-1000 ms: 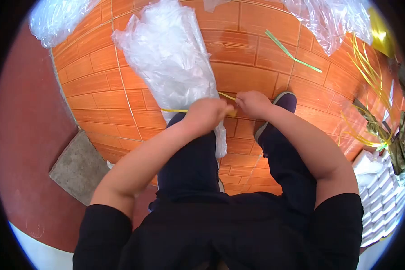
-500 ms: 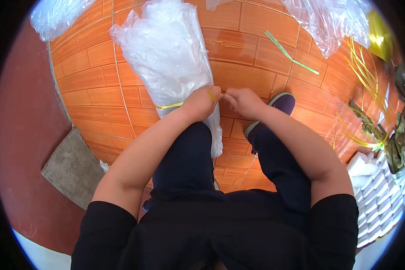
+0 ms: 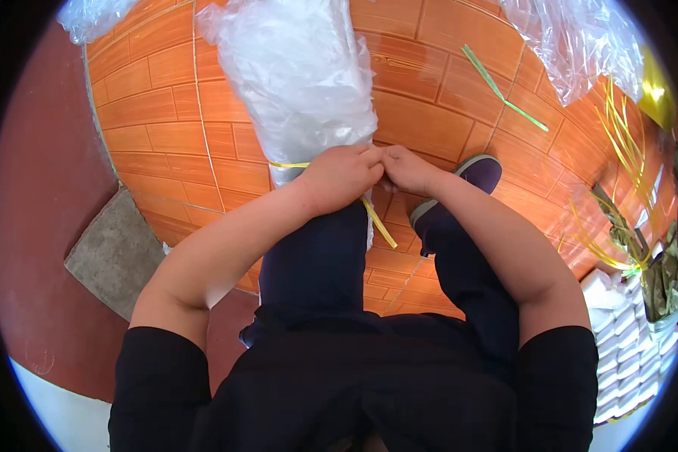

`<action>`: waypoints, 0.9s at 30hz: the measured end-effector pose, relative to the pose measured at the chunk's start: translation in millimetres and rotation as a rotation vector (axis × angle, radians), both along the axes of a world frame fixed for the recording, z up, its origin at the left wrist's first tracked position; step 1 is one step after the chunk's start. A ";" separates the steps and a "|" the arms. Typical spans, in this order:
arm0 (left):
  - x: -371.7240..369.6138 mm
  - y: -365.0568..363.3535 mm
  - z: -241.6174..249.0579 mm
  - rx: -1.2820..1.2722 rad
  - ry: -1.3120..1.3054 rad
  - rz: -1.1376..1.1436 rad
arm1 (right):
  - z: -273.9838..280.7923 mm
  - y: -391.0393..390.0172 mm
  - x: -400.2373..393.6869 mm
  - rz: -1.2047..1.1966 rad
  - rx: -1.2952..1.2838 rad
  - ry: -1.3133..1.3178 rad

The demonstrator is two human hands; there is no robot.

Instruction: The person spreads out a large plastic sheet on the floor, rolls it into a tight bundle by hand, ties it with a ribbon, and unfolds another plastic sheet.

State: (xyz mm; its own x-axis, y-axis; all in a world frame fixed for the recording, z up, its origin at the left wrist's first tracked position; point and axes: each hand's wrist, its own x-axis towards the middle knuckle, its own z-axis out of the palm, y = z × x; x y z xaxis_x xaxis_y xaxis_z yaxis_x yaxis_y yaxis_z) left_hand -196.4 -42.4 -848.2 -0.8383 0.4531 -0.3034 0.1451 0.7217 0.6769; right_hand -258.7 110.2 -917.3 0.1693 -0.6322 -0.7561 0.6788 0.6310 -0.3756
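Note:
A folded bundle of clear plastic sheeting (image 3: 301, 83) lies on the orange tiled floor in front of my left leg. Around its near part runs a yellow strap (image 3: 288, 164), whose loose end hangs down past my knee. My left hand (image 3: 345, 175) rests at the bundle's right edge, fingers closed round the strap. Touching it from the right is my right hand (image 3: 408, 170), with its fingers pinched together; what they hold is hidden.
A green strip (image 3: 505, 98) lies on the tiles. More plastic (image 3: 572, 45), yellow straps (image 3: 625, 151) and a white ridged stack (image 3: 633, 354) are at the right. A grey slab (image 3: 117, 252) is at the left. My right shoe (image 3: 481, 172) stands beyond my right hand.
My hands have come together. The strap's yellow end now hangs below my left hand. The bundle appears slightly higher and further right in view.

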 end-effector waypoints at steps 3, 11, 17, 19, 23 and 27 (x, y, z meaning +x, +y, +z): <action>-16.5 0.7 3.3 -0.028 0.238 -0.061 | 0.5 -3.3 -10.2 -0.054 0.074 -0.252; 10.9 -6.4 18.5 -0.219 -0.292 0.345 | 9.5 -0.8 2.8 0.067 -0.409 0.718; 8.3 -27.5 12.8 -0.228 -0.346 0.250 | -32.6 -15.4 1.5 0.597 -0.018 1.035; 10.8 -18.7 21.5 -0.030 -0.241 0.163 | -18.8 -15.2 -4.0 0.516 0.081 0.893; -2.2 -17.9 -18.2 0.548 -0.425 0.216 | -43.8 3.0 -18.5 -0.639 0.001 -0.067; -6.4 -33.3 -24.3 0.751 -1.150 0.885 | 15.2 -3.9 -8.0 0.160 -0.273 0.637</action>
